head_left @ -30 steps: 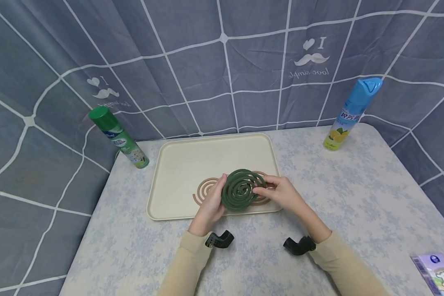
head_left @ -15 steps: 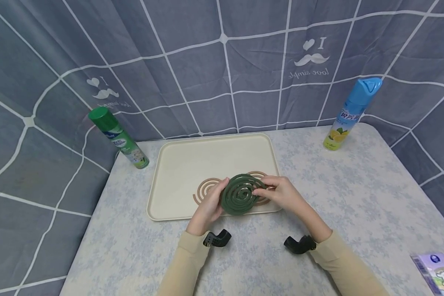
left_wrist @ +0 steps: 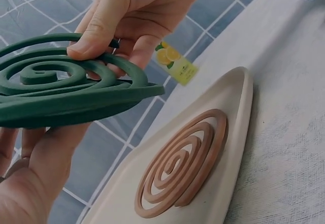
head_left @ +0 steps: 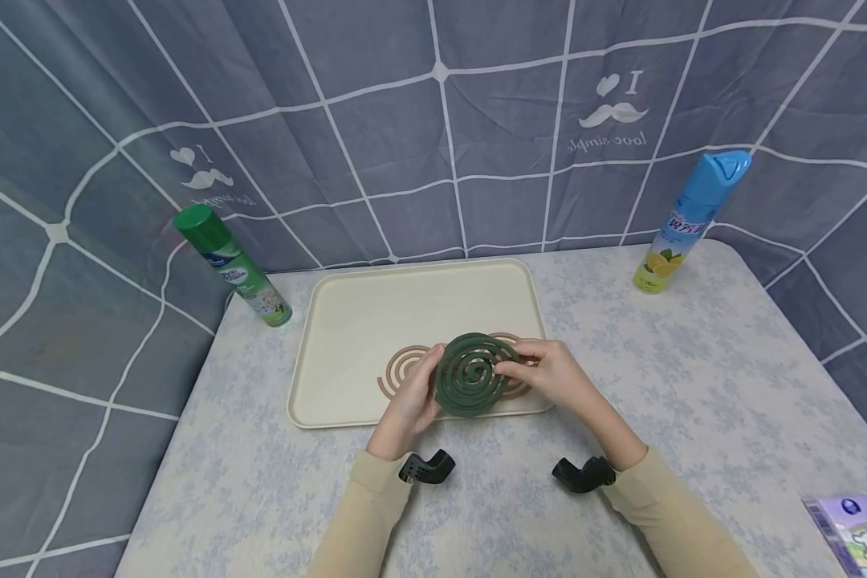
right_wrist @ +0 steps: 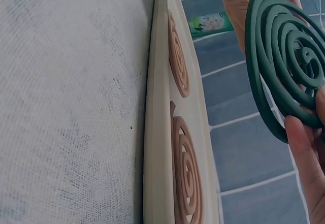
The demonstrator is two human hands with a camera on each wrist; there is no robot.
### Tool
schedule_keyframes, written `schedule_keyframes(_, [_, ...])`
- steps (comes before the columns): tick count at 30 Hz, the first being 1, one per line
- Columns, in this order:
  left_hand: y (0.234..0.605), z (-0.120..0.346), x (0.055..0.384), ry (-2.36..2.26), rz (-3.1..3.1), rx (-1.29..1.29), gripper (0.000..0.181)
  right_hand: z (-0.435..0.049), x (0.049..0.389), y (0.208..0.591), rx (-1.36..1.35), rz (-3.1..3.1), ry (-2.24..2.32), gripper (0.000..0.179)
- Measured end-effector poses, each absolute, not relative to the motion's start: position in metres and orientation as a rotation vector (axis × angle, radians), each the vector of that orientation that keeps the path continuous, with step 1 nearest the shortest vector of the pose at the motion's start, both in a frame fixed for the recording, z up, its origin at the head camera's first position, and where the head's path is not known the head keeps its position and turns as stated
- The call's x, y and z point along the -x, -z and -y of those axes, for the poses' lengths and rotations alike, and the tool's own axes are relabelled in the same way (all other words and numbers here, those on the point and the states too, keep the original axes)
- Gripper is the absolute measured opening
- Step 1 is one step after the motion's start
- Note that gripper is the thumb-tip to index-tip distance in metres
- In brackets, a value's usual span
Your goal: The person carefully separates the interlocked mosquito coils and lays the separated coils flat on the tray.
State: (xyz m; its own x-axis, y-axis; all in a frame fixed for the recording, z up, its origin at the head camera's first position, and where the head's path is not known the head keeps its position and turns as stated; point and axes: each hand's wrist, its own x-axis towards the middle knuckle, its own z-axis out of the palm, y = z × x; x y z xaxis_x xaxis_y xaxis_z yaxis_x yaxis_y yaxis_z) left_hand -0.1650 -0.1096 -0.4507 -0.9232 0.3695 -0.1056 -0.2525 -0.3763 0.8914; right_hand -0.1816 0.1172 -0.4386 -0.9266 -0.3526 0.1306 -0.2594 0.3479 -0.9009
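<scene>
A dark green mosquito coil (head_left: 470,389) is held up over the front right part of the cream tray (head_left: 405,297). My left hand (head_left: 410,401) grips its left edge, thumb on the rim and fingers underneath. From the right, my right hand (head_left: 552,373) pinches the coil's strands between thumb and fingers. In the left wrist view, the green coil (left_wrist: 56,94) looks thick, with its upper strands standing apart from the lower ones near the right thumb. Two brown mosquito coils lie in the tray: the left one (head_left: 397,369), and the right one (right_wrist: 188,178), partly hidden in the head view.
A green spray can (head_left: 234,269) stands at the table's back left, and a blue and yellow one (head_left: 682,229) at the back right. A purple packet (head_left: 856,534) lies at the front right. A grey curtain (head_left: 376,144) with white lines hangs behind the table.
The green coil dips a little toward me, then rises slightly again. Both hands keep hold of it throughout, and the tray and brown coils stay put.
</scene>
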Motion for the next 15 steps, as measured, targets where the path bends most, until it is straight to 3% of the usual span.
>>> schedule_keyframes(8, [0.4518, 0.1084, 0.1639, -2.36, -1.408, -0.184, 0.031, -0.1165, 0.182, 0.4344, 0.583, -2.57, 1.586, 0.011])
schedule_keyframes(15, [0.4518, 0.1125, 0.1653, -2.289, -1.464, -0.209, 0.033, -0.1179, 0.1818, 0.4331, 0.807, -2.638, 1.539, 0.007])
